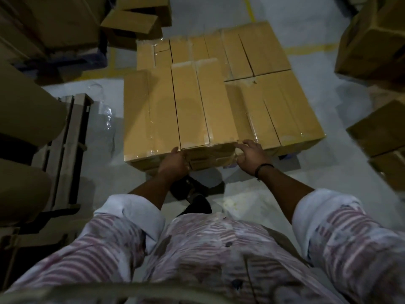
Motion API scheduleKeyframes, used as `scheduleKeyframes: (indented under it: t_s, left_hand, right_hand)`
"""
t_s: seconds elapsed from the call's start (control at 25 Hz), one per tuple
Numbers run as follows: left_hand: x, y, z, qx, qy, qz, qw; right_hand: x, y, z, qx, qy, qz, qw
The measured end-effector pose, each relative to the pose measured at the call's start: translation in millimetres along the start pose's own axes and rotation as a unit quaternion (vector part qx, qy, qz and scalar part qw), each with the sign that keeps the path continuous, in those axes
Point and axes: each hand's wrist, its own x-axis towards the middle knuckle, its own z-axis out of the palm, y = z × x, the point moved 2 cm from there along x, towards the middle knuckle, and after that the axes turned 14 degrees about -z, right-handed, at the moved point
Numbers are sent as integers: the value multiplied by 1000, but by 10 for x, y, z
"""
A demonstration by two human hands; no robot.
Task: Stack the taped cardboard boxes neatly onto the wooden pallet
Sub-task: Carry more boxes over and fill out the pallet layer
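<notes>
Striped shirt (208,249) with rolled sleeves fills the bottom edge, both forearms reaching forward. Taped box (203,106), long and narrow with clear tape along its top seam, lies in the middle of the box stack (274,110). Its near end juts out past the stack's near edge, and its far end overlaps the back row. Left hand (174,163) grips the box's near left corner, thumb on the top edge and palm against the end face. Right hand (249,155) grips the near right corner, fingers curled over the top edge; a dark wristband (264,166) sits on that wrist. The stack is two rows of taped boxes, and what carries it is hidden beneath. A dark shoe (192,189) shows on the floor just below the box's end. A bare pallet (65,150) lies on the floor left of the stack, with crumpled plastic wrap (107,115) between them. Loose boxes (131,20) sit beyond the far left corner, more cartons (372,40) pile up at right, and a yellow floor line (249,9) runs behind.
</notes>
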Motion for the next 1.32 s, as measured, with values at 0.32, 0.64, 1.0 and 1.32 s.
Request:
scheduleKeyframes:
  t_s: [0.32, 0.64, 1.0, 1.32]
  left_hand:
    - [189, 16, 35, -66, 24, 24, 997]
    - [969, -3, 331, -131, -4, -3, 991]
    - [1457, -76, 549, -143, 6, -10, 990]
    - [1518, 13, 559, -94, 40, 1, 995]
  right_hand:
    - [247, 72, -87, -24, 21, 13, 999]
    - [1013, 106, 276, -36, 3, -13, 999]
    - [1503, 359, 686, -12, -12, 29, 999]
    - [1556, 607, 868, 48, -3, 80, 996]
